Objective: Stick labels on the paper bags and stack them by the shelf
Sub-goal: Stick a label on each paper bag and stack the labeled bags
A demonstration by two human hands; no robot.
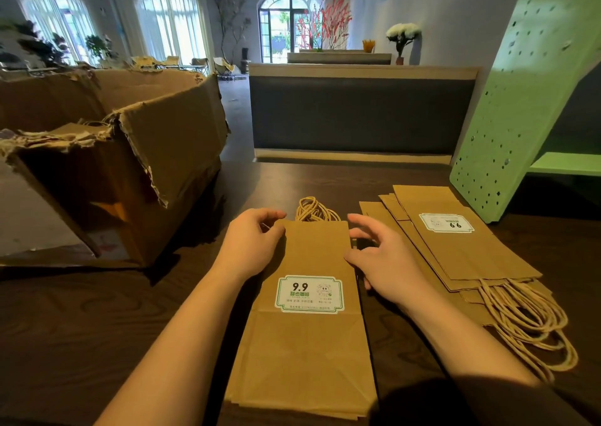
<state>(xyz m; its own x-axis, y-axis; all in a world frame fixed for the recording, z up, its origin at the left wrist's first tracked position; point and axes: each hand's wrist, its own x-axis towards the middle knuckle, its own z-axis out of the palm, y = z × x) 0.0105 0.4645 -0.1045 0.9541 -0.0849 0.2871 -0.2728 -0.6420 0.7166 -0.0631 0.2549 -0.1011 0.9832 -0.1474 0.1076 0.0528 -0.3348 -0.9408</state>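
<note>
We look down on a dark wood-grain table; the flat brown paper bag lies at centre, white-and-green label on it; our left hand curls at its top-left corner, grip unclear; our right hand is spread-fingered at its right edge. We judge labelling done; next comes lifting it onto the stack of labelled brown bags beside the green perforated shelf.

Between the fingers is a plain kraft-brown paper bag. Its label is white with a green border, a black "9.9" and green lettering. Right of the fingers, the stacked bags are the same brown, and the second label matches. Under the fingers, the desk is dark brown with swirling grain. Beyond them, the shelf is pale green, dotted with small holes.
</note>
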